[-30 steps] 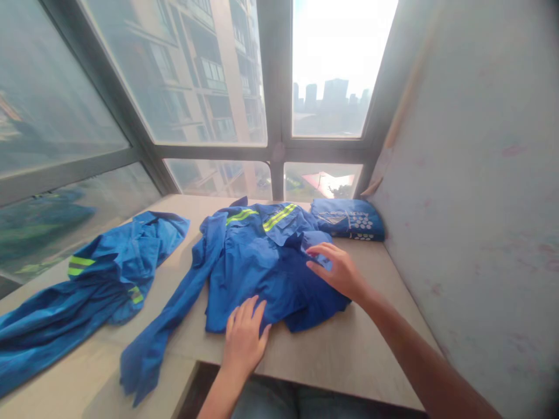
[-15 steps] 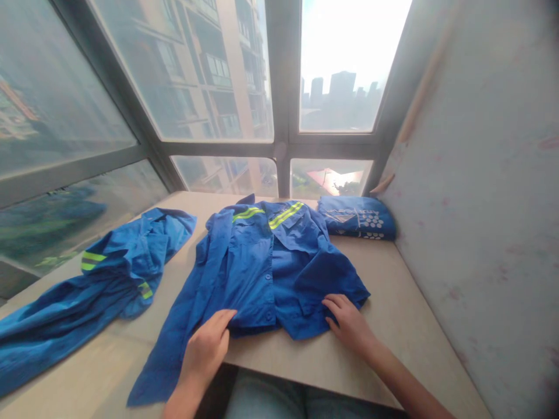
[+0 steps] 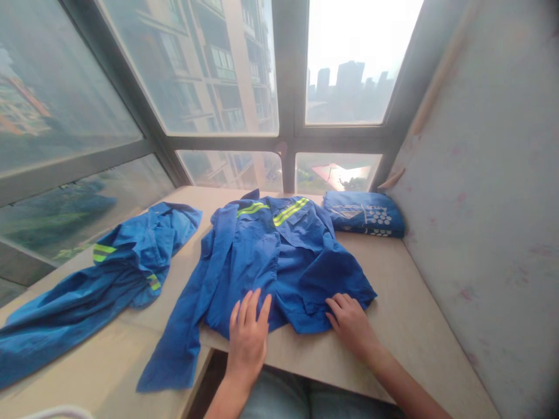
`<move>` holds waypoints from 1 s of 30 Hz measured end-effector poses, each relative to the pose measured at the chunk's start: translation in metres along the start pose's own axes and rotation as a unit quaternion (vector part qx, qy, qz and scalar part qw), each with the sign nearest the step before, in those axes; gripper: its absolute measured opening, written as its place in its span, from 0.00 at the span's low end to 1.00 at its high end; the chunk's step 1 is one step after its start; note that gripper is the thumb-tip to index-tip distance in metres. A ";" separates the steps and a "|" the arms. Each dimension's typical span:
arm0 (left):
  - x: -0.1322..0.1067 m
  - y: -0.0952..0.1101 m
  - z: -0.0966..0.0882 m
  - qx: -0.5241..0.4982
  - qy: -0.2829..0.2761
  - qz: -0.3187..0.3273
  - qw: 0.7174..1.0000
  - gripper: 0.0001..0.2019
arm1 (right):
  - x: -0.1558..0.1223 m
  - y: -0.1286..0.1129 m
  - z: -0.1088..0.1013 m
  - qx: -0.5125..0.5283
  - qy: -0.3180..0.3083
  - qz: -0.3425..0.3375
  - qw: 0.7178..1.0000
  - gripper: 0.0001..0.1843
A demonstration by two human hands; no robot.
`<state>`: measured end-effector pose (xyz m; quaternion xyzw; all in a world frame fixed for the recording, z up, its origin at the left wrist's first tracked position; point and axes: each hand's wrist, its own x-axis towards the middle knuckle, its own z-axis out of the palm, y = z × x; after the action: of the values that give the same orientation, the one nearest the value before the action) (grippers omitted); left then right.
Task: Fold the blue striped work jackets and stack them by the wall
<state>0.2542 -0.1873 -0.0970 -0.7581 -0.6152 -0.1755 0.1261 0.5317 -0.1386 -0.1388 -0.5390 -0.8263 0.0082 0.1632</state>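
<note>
A blue work shirt (image 3: 279, 262) with yellow-green reflective stripes lies spread front-up on the pale wooden table (image 3: 393, 314), one sleeve trailing off toward the near left. My left hand (image 3: 248, 334) lies flat on the shirt's lower hem, fingers stretched out and together. My right hand (image 3: 351, 323) rests on the right lower corner of the shirt, fingers curled lightly onto the cloth; I cannot tell whether it pinches the fabric.
A second blue work garment (image 3: 100, 279) lies crumpled at the left of the table. A folded blue garment (image 3: 364, 213) with white print sits at the back right by the wall. Large windows run behind; a wall stands at the right.
The shirt has been opened out flatter. My right hand came down from the shirt's middle to its lower right corner. My left hand shifted left, then back to the hem's centre.
</note>
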 end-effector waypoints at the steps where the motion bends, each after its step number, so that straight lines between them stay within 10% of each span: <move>1: 0.000 0.006 -0.002 -0.024 0.009 0.001 1.000 0.26 | 0.002 -0.001 -0.001 -0.001 -0.001 0.001 1.000 0.11; 7: -0.008 0.023 0.000 -0.164 -0.095 0.054 0.980 0.18 | 0.021 -0.021 -0.004 0.044 -0.026 -0.053 0.997 0.14; 16: -0.021 -0.024 0.010 -0.186 -0.100 -0.244 0.946 0.14 | 0.027 -0.027 0.021 0.163 0.022 0.020 0.986 0.12; 18: -0.025 -0.020 0.004 -0.334 -0.130 -0.346 0.867 0.15 | 0.024 -0.024 0.027 0.195 0.037 0.027 0.980 0.09; 23: -0.038 -0.001 -0.014 -0.699 -0.116 -0.501 0.496 0.18 | 0.021 -0.018 0.036 0.272 0.072 0.044 0.959 0.07; 30: -0.007 -0.003 -0.011 -0.770 -0.011 -0.584 0.259 0.13 | 0.020 -0.017 0.036 0.291 0.068 0.047 0.953 0.07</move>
<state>0.2490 -0.1977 -0.0896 0.0635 -0.4682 -0.5841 -0.6600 0.4990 -0.1219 -0.1647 -0.5055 -0.7488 0.2193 0.3684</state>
